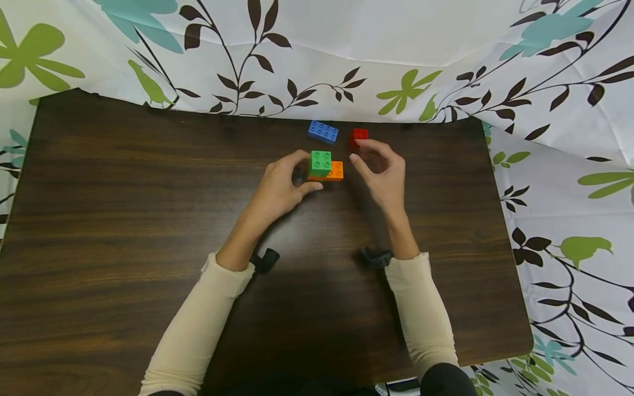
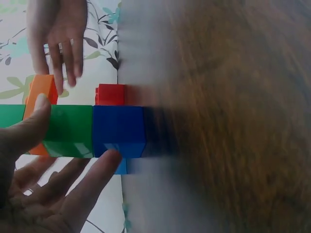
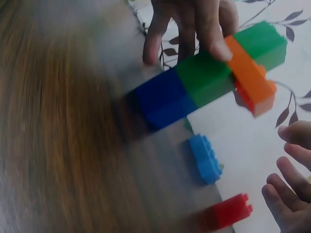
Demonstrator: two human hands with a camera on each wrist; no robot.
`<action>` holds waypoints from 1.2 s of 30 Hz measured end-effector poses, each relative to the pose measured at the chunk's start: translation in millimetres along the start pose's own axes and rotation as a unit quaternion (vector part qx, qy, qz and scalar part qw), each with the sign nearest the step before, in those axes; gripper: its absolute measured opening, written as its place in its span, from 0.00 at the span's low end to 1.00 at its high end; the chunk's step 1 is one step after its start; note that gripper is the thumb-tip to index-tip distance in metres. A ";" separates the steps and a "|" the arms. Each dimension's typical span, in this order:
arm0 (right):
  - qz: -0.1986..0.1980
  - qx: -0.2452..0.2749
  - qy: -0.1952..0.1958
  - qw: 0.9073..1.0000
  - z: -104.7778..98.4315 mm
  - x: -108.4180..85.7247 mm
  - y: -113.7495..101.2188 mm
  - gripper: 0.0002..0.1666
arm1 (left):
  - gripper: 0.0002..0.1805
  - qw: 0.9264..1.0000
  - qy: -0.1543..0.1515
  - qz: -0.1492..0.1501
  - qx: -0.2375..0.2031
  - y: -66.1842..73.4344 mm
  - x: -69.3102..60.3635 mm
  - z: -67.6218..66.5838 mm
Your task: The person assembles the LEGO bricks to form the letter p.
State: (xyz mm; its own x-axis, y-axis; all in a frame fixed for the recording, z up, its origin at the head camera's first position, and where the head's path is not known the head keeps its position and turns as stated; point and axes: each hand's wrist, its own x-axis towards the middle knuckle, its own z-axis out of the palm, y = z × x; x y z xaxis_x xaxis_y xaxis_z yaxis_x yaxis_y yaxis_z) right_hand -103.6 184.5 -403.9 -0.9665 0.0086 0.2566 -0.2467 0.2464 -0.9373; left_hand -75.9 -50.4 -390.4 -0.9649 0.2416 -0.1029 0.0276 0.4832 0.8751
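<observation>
My left hand [image 1: 279,187] holds an upright tower of toy building bricks [image 1: 320,163], its thumb on one side and fingers on the other. From the bottom, the tower goes blue brick [image 2: 119,130], green brick [image 2: 72,127], orange brick [image 3: 252,77], green brick [image 3: 262,43]. The orange one juts out to the right. To the right of the tower, my right hand [image 1: 386,176] has its thumb and forefinger spread, nothing between them. Just beyond its fingertips stands a small red brick [image 1: 359,133]; in the right wrist view the fingers look apart from it.
A loose blue brick [image 1: 323,132] lies behind the tower, left of the red one. The dark wooden table [image 1: 124,220] ends at a patterned cloth [image 1: 386,49] hanging close behind these bricks. More cloth hangs along the right side.
</observation>
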 end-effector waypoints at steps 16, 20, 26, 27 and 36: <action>0.065 -0.038 0.015 0.997 -16.7 20.6 30.8 0.29 | 0.35 0.997 0.025 0.072 0.009 21.9 -6.6 -18.0; 0.099 -0.031 0.015 0.994 -20.1 26.4 37.0 0.30 | 0.34 0.997 0.016 0.067 0.035 28.1 -5.9 -19.4; 0.131 -0.007 0.011 0.991 -18.9 35.4 44.9 0.32 | 0.35 0.997 0.014 0.071 0.030 30.4 -1.9 -19.2; 0.133 -0.003 0.010 0.991 -18.3 36.6 45.9 0.32 | 0.35 0.997 0.014 0.073 0.028 30.3 -1.4 -19.0; 0.147 -0.001 0.009 0.989 -11.6 43.2 55.1 0.30 | 0.26 0.997 0.022 0.067 -0.014 27.7 -0.9 -15.6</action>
State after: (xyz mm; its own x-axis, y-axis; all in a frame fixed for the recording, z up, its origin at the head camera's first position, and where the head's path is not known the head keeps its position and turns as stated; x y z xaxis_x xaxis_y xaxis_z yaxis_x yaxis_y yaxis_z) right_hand -158.1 209.7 -441.7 -0.9950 0.0979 -0.0218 0.0441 0.2318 -0.9718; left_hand -78.3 -50.4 -358.7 -0.9634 0.2656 0.0368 0.1514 0.4253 0.8923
